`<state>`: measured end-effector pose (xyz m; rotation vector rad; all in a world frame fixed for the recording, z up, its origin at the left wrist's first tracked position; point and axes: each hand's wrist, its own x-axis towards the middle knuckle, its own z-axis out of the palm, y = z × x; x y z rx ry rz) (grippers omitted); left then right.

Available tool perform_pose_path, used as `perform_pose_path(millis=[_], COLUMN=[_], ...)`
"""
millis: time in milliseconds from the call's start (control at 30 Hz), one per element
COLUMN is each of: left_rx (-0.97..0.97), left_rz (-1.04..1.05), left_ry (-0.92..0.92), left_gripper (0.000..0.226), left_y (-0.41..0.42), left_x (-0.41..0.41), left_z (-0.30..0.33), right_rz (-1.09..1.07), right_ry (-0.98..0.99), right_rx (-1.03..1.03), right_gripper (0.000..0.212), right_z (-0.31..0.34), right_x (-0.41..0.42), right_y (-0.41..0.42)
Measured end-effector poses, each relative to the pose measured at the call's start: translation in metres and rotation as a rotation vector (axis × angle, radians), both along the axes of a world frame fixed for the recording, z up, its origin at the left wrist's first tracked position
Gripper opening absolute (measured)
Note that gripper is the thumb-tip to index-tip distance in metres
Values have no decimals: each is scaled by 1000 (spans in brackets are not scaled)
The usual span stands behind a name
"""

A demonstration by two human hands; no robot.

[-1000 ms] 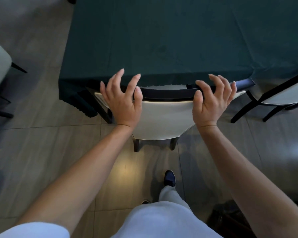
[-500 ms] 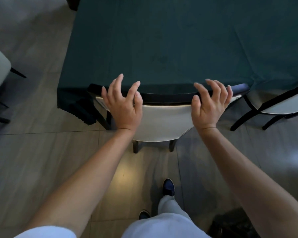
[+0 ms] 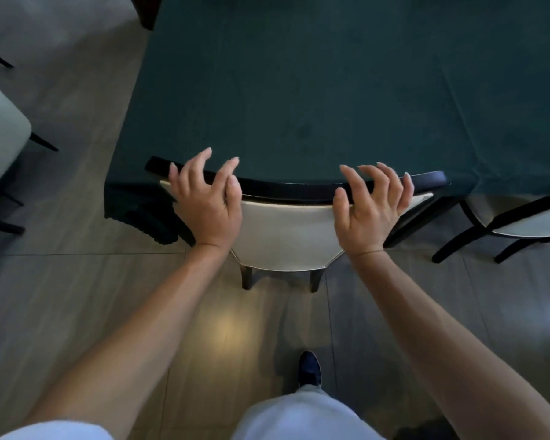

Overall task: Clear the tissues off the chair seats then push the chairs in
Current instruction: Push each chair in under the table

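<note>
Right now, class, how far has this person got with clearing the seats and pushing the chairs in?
Done: the middle chair is tucked against the table. In hand: both hands, left and right, hover loosely at its back. Left: the chair on the right stands out. No tissues show.

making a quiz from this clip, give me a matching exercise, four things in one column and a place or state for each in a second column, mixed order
Things:
1. left hand
2. tablecloth
3. middle chair
4. shoe

Places or states:
A. dark teal, covers the table
B. on the tiled floor, near the bottom of the view
C. fingers spread at the left end of the black top rail
D. cream backrest, pushed up to the table edge

Pairs: 1-C, 2-A, 3-D, 4-B
</note>
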<state>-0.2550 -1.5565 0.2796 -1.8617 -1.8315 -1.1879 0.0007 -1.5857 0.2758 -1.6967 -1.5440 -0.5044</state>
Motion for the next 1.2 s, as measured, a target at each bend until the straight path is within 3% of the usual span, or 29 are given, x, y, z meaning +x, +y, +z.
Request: perform_pose_path(millis=[200,467,767,967,1200], left_rx=[-34,-77,-166,-197,-181], left_rz=[-6,46,158,46,-34], left_ry=[-19,17,18,128,150], left_gripper=[35,37,38,38,41], left_y=[0,31,31,72,89], left_x=[57,12,54,50,-9], left_z=[2,3,12,30,18], right_rz=[37,28,79,59,36], right_ry=[6,71,11,27,49], right_rx=[29,14,92,112,36], right_gripper=[38,28,32,35,31], right_z=[-10,-7,-8,3,0], right_x=[64,7,47,62,1], right_y=[24,35,66,108,89])
